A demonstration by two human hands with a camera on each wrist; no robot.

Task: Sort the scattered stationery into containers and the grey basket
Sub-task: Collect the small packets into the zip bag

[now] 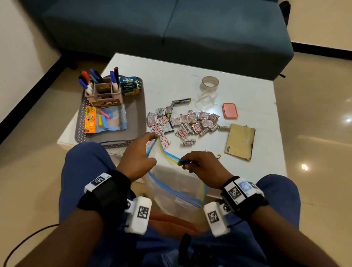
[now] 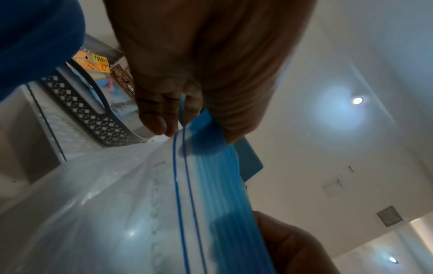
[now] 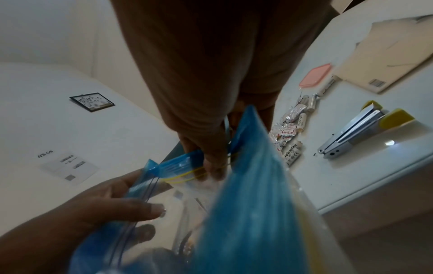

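Both hands (image 1: pixel 140 155) (image 1: pixel 202 164) pinch zip bag (image 1: pixel 175 190), mouth facing the table.

The table (image 1: pixel 251 91) is glossy white. On its left, the basket (image 1: pixel 139 116) is grey with a lattice of small holes round its rim. The near bag (image 1: pixel 176 185) is clear with blue and yellow strips along its mouth. The scattered packets (image 1: pixel 185 121) are silver with red print. The lid (image 1: pixel 230 110) on the right is salmon pink, and the envelope (image 1: pixel 240 141) is brown. The far sofa (image 1: pixel 171 19) is teal.
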